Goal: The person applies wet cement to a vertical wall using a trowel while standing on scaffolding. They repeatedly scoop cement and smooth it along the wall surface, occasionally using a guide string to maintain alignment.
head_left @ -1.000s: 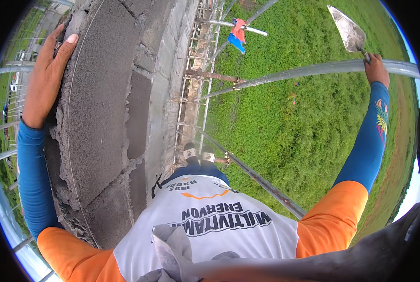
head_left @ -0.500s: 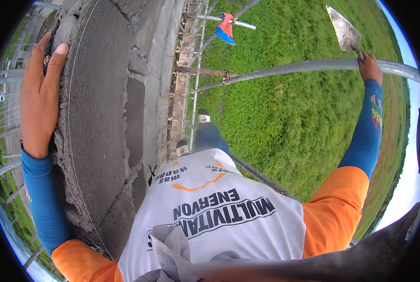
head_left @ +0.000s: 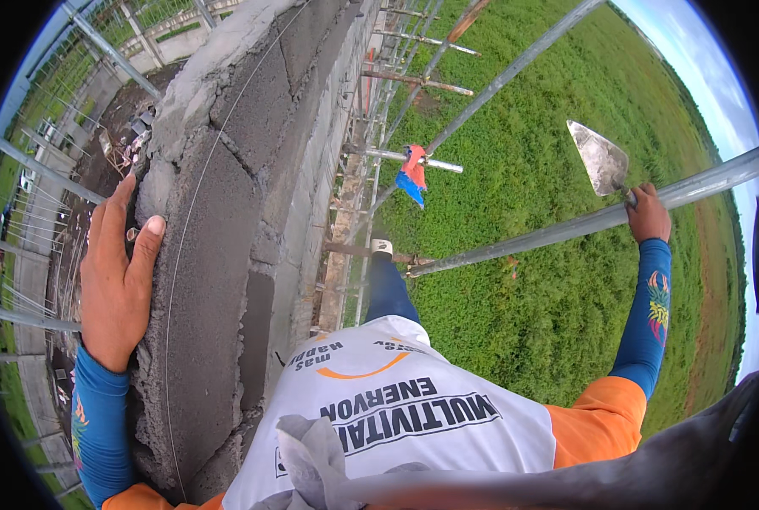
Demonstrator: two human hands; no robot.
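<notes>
My left hand (head_left: 118, 285) grips the rough top edge of a grey block-and-mortar wall (head_left: 205, 340), thumb on the near face and fingers curled along the edge. A thin string line (head_left: 201, 178) runs along the wall beside it. My right hand (head_left: 648, 217) is closed round the short handle of a pointed steel trowel (head_left: 598, 157) and rests against a long galvanised scaffold pipe (head_left: 536, 235). The trowel's blade, stained with mortar, points up and left, out over the grass. My white-and-orange shirt fills the bottom, with one leg and shoe (head_left: 382, 246) beyond it.
Scaffold pipes and crossbars (head_left: 422, 83) line the wall's right side, with a red-and-blue cloth (head_left: 411, 177) tied at one joint. Green overgrown ground (head_left: 515, 323) lies far below on the right. On the left are more poles (head_left: 44, 166), debris and concrete structures at a lower level.
The view has tilted, so both hands and the wall appear lower and more of the wall's far end shows. My feet have shifted; one now shows farther along the scaffold.
</notes>
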